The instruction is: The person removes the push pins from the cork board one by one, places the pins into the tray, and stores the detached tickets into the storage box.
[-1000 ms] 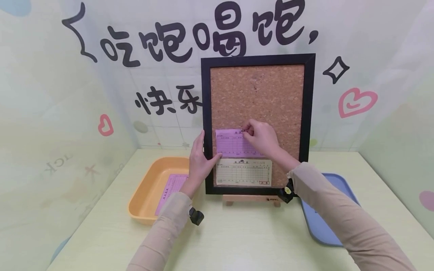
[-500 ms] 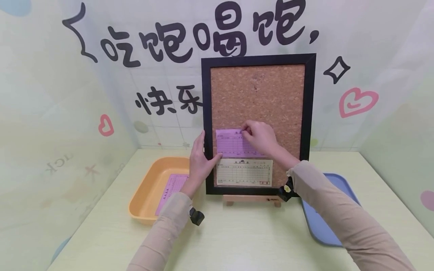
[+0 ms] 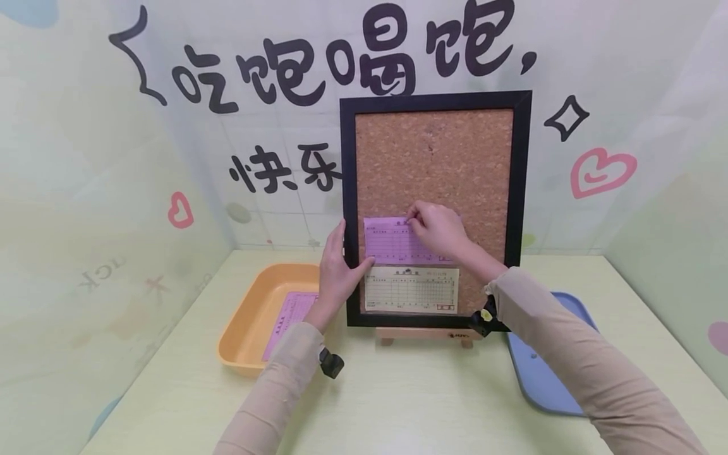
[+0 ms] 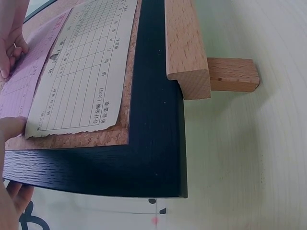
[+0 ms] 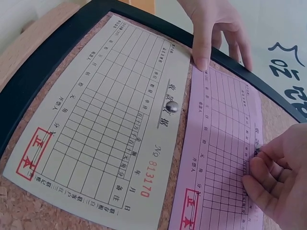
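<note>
A black-framed cork board stands upright on a wooden easel. My left hand grips its left edge, fingers behind the frame, thumb on the lower left corner of a purple receipt slip. At the slip's top edge, my right hand pinches a small dark thumbtack between thumb and fingertips, mostly hidden. Below hangs a pale yellow receipt slip, held by a silver thumbtack at its top middle. The purple slip's right part is behind my right hand in the head view.
On the left, an orange tray holds another purple slip, partly covered by my left forearm. A blue tray lies at right under my right forearm, with a small thumbtack-like item on it. The easel's wooden ledge juts out below the frame.
Both hands keep their places on the board and slip. The dark speck at my right fingertips in the oldest head frame is now covered by the fingers.
</note>
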`<move>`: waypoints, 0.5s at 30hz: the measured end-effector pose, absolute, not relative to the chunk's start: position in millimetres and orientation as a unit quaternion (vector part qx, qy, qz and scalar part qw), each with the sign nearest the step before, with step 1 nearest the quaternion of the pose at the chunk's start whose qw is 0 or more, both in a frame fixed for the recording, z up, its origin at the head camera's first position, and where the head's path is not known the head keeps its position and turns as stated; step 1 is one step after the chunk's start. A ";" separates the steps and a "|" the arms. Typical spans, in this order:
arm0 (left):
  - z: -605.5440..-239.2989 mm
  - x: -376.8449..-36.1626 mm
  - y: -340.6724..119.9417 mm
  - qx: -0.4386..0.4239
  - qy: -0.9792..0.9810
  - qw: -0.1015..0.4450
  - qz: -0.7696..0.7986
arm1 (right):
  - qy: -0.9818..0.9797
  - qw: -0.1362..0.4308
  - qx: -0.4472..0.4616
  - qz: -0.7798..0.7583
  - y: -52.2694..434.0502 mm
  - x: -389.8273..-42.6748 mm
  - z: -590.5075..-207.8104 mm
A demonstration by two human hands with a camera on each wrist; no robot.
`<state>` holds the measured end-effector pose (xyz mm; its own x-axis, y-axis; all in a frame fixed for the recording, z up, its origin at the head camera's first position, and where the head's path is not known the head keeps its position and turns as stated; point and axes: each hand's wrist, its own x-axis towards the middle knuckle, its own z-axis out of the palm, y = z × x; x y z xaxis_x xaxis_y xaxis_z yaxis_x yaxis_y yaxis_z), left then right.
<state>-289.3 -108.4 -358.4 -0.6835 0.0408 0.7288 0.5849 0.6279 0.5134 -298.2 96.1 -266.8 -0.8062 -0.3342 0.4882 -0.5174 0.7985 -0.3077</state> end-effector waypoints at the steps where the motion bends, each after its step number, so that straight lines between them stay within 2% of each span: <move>1: -358.5 -289.3 -108.2 -0.188 -0.832 0.351 -0.387 | -0.925 0.206 0.230 0.220 96.8 -298.4 -266.6; 9: -357.1 -288.5 -107.8 -0.184 -0.832 0.343 -0.395 | -0.922 0.158 0.230 0.267 102.6 -296.8 -263.0; 15: -357.1 -288.3 -107.6 -0.176 -0.839 0.347 -0.380 | -0.907 0.146 0.241 0.314 110.9 -294.3 -266.8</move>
